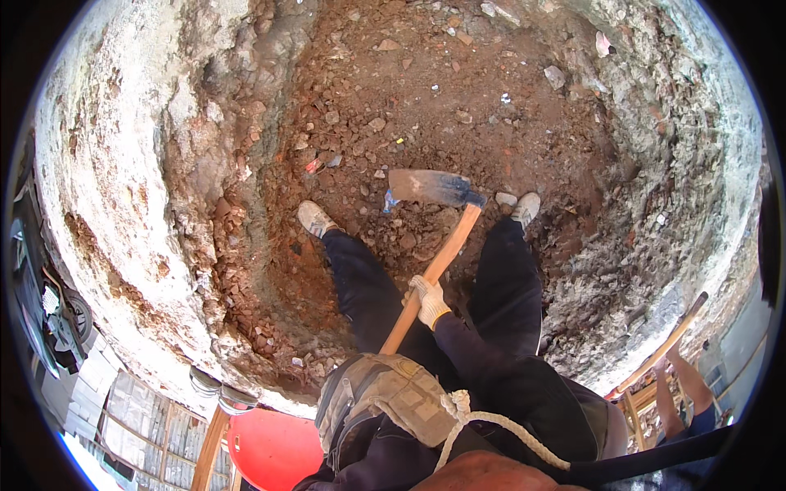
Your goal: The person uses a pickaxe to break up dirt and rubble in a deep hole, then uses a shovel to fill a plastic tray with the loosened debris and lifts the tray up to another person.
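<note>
A hoe slants across the middle, with a broad, worn metal blade and a bare wooden handle. My right hand, in a pale knit glove with a yellow cuff, is closed round the handle partway along. The blade is over loose reddish soil between my two light shoes; whether it touches the ground I cannot tell. The handle's near end passes out of sight behind a khaki-and-dark cloth piece at my front. My left hand does not show. A knotted pale rope hangs over my dark clothing.
Rough earth-and-rubble walls curve round the dug pit floor, strewn with stones. A red rounded object and a wooden-handled tool lie lower left. At right, another person's arms are near a wooden pole. A motorbike stands far left.
</note>
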